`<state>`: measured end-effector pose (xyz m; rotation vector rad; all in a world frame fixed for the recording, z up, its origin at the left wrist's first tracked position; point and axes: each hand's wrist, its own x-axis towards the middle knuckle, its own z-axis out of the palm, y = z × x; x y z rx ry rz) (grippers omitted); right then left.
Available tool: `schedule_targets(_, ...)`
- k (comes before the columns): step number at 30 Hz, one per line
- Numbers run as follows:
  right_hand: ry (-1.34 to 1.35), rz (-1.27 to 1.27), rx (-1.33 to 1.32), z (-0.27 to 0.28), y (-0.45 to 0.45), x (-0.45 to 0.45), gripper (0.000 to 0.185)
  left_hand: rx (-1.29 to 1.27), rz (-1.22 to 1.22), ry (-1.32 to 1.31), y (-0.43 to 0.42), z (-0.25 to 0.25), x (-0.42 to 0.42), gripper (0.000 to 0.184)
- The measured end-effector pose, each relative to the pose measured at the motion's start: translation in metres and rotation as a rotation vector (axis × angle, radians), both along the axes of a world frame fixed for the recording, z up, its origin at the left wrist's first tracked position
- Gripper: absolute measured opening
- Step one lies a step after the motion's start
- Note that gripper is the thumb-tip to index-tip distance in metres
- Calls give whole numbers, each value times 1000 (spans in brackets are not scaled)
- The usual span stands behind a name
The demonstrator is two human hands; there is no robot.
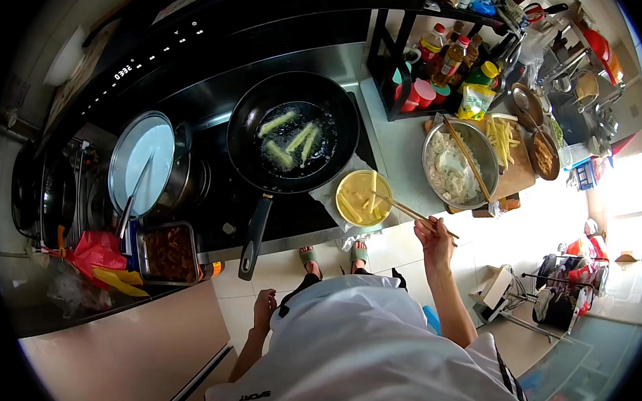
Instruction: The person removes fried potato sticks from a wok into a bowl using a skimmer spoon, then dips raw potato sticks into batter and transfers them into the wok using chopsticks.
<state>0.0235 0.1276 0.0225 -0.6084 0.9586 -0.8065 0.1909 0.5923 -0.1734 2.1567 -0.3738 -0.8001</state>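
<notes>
My right hand (436,243) is closed around a pair of chopsticks (408,210). Their tips reach into a yellow bowl (388,191) of pale batter, where cut strips (372,192) lie coated. My left hand (264,309) hangs beside my body near the counter edge, fingers loosely bent, with nothing visible in it. On the cooktop stands a black frying pan (240,151), its handle (255,239) pointing toward me. Several battered strips (306,142) sit in bubbling oil inside it.
Right of the bowl stands a steel basin (429,179) of white food with chopsticks across it. Cut strips (499,141) lie on a cutting board (520,172). A pot (165,128) with a utensil and a tray of brown food (167,253) are at left. Bottles (453,58) fill a rack.
</notes>
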Motion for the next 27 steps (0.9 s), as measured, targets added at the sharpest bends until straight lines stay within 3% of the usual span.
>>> schedule_targets(5, -57, 5, 11, 38, 0, 14, 29, -18, 27, 33, 2, -2, 1, 22)
schedule_targets(9, -97, 65, -38, 69, 1, 67, 29, -27, -59, -87, -1, 9, 2, 21)
schedule_targets(18, 38, 191, -507, 21, -7, 189, 26, -66, 31, -140, 5, 11, -10, 23)
schedule_targets(22, 46, 237, -614, 38, -6, 180, 27, -56, 135, -18, 13, -2, -17, 24)
schedule_targets(27, 105, 230, -602, 85, -9, 94, 27, -73, 50, -62, -4, 33, -18, 27)
